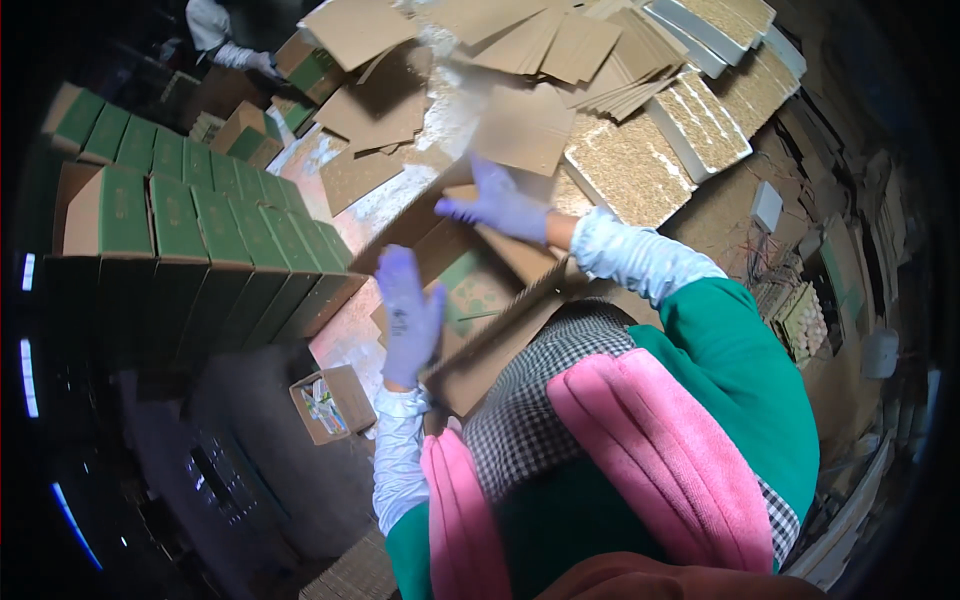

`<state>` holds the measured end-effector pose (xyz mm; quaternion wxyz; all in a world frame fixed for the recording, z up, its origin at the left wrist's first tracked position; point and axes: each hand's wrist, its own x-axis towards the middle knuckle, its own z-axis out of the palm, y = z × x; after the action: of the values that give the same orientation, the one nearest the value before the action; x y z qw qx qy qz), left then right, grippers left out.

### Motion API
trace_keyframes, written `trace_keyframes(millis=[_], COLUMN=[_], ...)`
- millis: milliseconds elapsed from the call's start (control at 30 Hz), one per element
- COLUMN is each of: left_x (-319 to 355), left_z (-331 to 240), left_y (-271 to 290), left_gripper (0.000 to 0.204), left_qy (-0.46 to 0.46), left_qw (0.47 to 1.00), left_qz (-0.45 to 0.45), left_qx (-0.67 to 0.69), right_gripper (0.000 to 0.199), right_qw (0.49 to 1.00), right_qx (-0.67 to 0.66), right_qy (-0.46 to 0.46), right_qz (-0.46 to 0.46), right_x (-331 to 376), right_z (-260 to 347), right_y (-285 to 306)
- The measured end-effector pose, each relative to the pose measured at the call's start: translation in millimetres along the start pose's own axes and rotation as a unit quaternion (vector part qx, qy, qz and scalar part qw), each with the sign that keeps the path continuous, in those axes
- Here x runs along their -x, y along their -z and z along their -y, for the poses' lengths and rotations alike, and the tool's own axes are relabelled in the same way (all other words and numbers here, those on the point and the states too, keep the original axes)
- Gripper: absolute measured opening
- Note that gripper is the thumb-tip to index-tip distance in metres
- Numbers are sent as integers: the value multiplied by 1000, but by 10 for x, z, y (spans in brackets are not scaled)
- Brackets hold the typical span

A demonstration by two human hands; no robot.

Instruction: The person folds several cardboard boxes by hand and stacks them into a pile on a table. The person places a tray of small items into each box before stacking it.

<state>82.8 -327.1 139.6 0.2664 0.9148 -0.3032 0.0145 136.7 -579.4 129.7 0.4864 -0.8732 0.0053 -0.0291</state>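
Note:
In front of me, close to my apron, sits a cardboard box (515,318) with its top open and a green print showing inside. My left hand (408,310), in a purple glove, is at the box's left end, fingers stretched and thumb apart. Over the far right part of the box is my right hand (500,205), gloved the same way, with its fingers spread. Neither hand grips anything that I can see. Whether the palms press on the flaps cannot be made out. Beyond my right hand lies a flat cardboard sheet (523,128).
Green-and-brown boxes (125,210) stand in rows on the left. Trays of straw-coloured filling (630,170) are at the far right, beside stacked cardboard sheets (605,62). A small open carton (345,398) is at lower left. Another person's hand (265,64) touches a box at the far left.

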Motion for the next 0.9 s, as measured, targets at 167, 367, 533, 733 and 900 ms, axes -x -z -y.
trace_keyframes(millis=[167, 367, 533, 733, 900], left_x=[74, -4, 83, -101, 467], left_z=[-13, -246, 26, -24, 472], left_y=[-119, 30, -89, -312, 16], left_gripper=[91, 66, 26, 57, 79], left_qy=[-67, -46, -67, -28, 108], left_qw=[968, 970, 994, 991, 953], left_qz=[5, -98, 17, 50, -142], left_qx=[-244, -218, -81, -119, 247], right_gripper=[121, 67, 51, 78, 75], right_qw=[984, 995, 958, 999, 953], right_qx=[109, -22, -3, -7, -239], right_qy=[56, 31, 288, 16, -121], right_qz=[132, -96, -19, 37, 139], right_x=[163, 392, 1281, 604, 1054], right_z=[-196, -459, -118, -495, -908], right_y=[26, 18, 572, -14, -384])
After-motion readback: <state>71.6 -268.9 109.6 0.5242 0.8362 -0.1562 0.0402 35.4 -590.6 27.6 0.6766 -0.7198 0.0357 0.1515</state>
